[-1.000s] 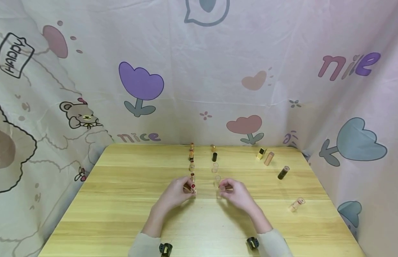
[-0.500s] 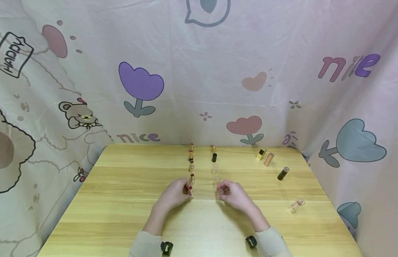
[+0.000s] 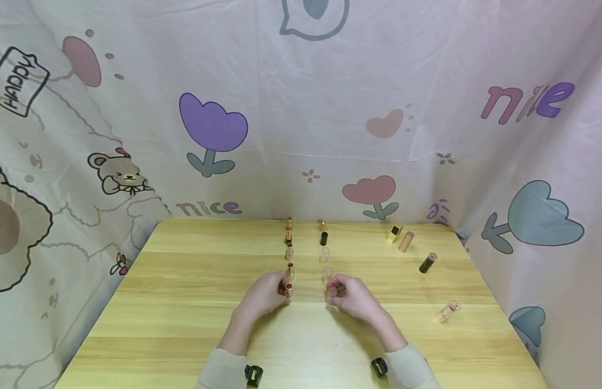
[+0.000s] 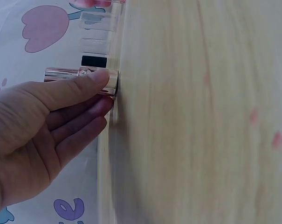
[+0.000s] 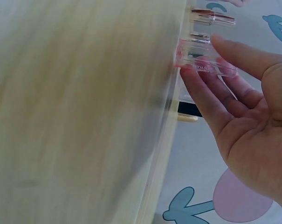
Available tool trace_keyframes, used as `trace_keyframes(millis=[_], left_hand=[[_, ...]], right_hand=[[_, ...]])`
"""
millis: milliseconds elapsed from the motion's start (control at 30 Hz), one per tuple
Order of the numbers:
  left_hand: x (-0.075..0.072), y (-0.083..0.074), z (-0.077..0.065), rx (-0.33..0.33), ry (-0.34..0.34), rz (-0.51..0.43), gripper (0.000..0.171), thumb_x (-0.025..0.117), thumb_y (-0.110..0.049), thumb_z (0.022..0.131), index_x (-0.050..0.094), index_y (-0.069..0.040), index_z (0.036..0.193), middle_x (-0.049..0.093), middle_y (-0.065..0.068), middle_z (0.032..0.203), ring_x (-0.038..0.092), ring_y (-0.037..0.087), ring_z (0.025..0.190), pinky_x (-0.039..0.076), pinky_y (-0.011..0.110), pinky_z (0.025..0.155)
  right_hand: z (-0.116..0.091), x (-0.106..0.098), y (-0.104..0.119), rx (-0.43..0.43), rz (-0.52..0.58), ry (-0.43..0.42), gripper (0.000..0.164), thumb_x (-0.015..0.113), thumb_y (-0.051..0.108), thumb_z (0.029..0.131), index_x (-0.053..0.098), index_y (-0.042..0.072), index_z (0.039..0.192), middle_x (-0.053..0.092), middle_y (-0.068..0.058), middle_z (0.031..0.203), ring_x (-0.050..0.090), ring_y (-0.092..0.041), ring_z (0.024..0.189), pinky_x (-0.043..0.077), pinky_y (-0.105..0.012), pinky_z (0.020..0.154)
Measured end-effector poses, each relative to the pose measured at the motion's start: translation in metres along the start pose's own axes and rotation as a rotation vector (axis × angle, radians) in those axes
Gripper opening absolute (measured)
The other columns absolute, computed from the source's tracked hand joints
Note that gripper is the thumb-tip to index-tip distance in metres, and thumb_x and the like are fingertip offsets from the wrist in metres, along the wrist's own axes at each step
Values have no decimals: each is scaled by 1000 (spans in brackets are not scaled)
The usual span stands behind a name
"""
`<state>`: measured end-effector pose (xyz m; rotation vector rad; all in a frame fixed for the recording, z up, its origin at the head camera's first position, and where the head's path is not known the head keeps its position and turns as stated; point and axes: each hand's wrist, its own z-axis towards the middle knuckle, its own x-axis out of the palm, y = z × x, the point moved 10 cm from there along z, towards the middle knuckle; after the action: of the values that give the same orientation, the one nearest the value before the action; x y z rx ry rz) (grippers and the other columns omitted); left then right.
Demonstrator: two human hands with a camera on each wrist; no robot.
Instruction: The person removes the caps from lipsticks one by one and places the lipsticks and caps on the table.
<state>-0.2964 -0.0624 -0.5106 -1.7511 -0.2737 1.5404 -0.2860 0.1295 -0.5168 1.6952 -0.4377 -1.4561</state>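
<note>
Thumb and fingers of my left hand (image 3: 266,292) pinch an uncapped lipstick (image 3: 288,290) with a red tip, upright at the near end of a row of uncapped lipsticks. Its shiny rose-gold tube (image 4: 61,73) shows in the left wrist view, the thumb lying across its base. My right hand (image 3: 355,294) pinches a clear cap (image 5: 206,58) by thumb and fingertips, low at the tabletop. Just beyond it stand another clear cap (image 3: 328,272), a third clear cap (image 3: 325,255), a black cap (image 3: 323,238) and a gold cap (image 3: 322,226), forming a second row.
On the right of the wooden table (image 3: 184,324) stand a gold-and-black lipstick (image 3: 394,233), a pinkish-tan tube (image 3: 406,241), a dark tube (image 3: 428,262) and a clear-capped lipstick (image 3: 449,312). A printed cloth (image 3: 301,108) hangs behind the table.
My left hand has set the near lipstick slightly left and nearer, into line with its row. The right hand has shifted slightly left with the clear cap.
</note>
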Motion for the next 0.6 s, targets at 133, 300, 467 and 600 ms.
trace_keyframes(millis=[133, 300, 467, 600], left_hand=[[1, 1, 0, -17, 8, -8, 29, 88, 4, 76, 65, -8, 89, 61, -3, 79, 56, 11, 72, 52, 25, 64], [3, 3, 1, -29, 20, -35, 29, 86, 6, 77, 64, -7, 90, 61, -2, 79, 57, 11, 71, 52, 24, 62], [4, 4, 1, -24, 18, -39, 29, 86, 6, 77, 64, -7, 91, 61, -2, 80, 57, 11, 72, 52, 24, 63], [4, 6, 2, -23, 15, -41, 29, 86, 6, 77, 64, -7, 91, 62, -1, 80, 57, 11, 72, 52, 24, 63]], right_hand=[[-3, -1, 0, 1, 11, 1, 32, 82, 3, 85, 68, -1, 114, 71, -7, 101, 69, -22, 98, 61, -32, 89], [-9, -10, 0, 11, 54, -50, 40, 84, 5, 85, 66, -2, 121, 71, -10, 112, 69, -30, 109, 60, -36, 96], [-23, -30, 0, 19, 146, -191, 42, 83, 2, 85, 66, -1, 124, 69, -15, 122, 67, -36, 116, 57, -46, 102], [-38, -53, -3, 15, 201, -345, 36, 81, 3, 87, 69, 3, 121, 70, -13, 123, 66, -39, 118, 55, -50, 104]])
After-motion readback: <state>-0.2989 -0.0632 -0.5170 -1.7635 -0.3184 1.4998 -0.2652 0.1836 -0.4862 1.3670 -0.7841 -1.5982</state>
